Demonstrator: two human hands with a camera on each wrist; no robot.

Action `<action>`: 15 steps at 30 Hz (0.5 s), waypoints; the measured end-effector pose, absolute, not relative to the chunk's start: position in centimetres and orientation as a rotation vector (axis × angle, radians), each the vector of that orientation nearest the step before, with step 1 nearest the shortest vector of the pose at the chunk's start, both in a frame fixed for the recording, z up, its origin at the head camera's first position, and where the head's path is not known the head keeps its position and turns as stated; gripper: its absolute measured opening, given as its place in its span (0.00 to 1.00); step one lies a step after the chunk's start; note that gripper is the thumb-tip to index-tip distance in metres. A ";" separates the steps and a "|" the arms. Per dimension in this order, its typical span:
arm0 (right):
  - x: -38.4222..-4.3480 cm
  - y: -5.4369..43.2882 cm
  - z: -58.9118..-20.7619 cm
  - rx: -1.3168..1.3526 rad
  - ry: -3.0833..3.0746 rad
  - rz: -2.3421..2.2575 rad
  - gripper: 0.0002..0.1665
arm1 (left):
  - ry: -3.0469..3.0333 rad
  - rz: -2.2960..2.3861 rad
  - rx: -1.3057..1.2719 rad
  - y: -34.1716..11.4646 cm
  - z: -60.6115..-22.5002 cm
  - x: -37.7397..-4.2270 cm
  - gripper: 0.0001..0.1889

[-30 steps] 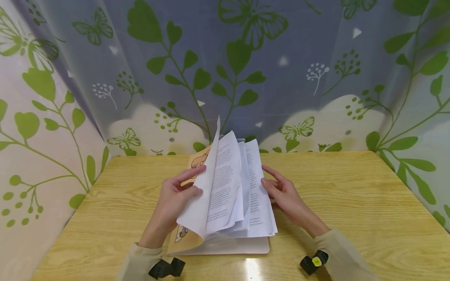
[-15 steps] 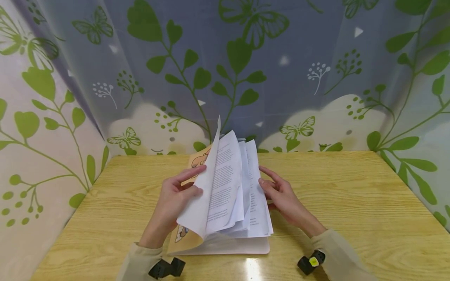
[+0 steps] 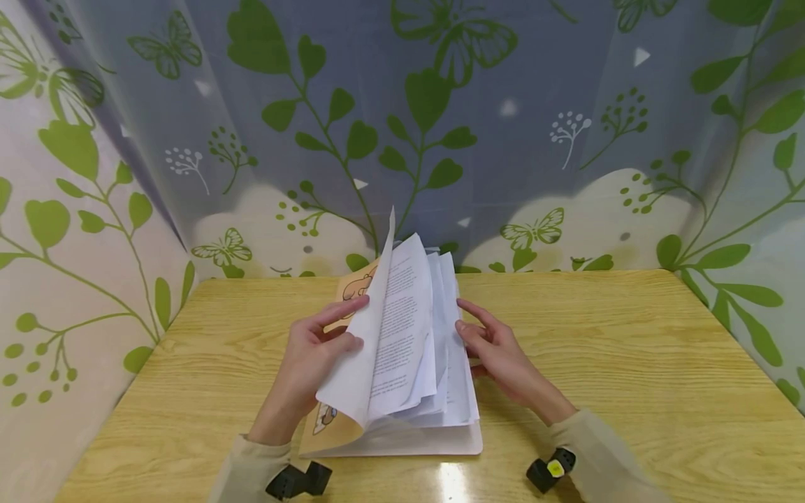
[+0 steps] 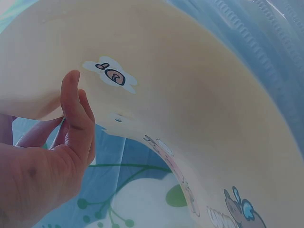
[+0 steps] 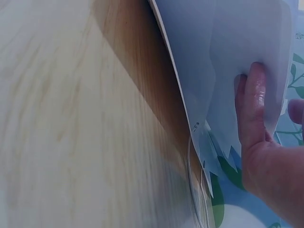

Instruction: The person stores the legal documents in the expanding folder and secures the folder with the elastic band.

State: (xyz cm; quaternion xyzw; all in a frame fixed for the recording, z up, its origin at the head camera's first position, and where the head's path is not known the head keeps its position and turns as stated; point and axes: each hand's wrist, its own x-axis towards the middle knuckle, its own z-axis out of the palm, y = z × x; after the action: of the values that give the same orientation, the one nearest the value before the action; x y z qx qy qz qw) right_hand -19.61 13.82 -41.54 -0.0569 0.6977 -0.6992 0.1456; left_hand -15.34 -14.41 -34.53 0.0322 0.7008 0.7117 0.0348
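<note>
A folder (image 3: pixel 434 441) lies on the table, its tan cover (image 4: pixel 156 52) printed with cartoon animals. My left hand (image 3: pixel 317 353) holds the cover bent upward at the left, thumb on the white inner side and fingers on the printed side. Inside stand several loose printed sheets (image 3: pixel 399 321), fanned and uneven. My right hand (image 3: pixel 506 356) grips the rightmost sheets (image 3: pixel 458 370) by their right edge, thumb in front. From behind, in the right wrist view, its fingers (image 5: pixel 256 95) lie against the back of the paper.
The wooden table (image 3: pixel 629 363) extends on both sides of the folder. A patterned curtain (image 3: pixel 528 91) with leaves and butterflies hangs behind and at the sides. A black camera strap sits on each sleeve.
My right hand has moved left, bringing the rightmost sheets closer in over the rest of the stack. The left hand and the raised cover have stayed put.
</note>
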 end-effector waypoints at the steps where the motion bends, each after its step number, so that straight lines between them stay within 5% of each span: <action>1: -19.6 13.8 -41.5 -0.165 2.008 -2.013 0.36 | 2.153 2.189 0.101 -14.4 -34.5 -15.3 0.30; 15: -19.5 13.2 -41.3 -0.131 2.005 -1.996 0.37 | 2.141 2.192 0.104 -14.4 -34.5 -15.4 0.30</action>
State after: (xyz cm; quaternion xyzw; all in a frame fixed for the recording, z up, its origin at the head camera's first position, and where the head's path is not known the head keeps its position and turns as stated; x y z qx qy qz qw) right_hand -19.49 13.18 -41.34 -0.0458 0.6996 -0.6962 0.1541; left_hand -15.36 -14.41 -34.54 0.0340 0.6979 0.7144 0.0379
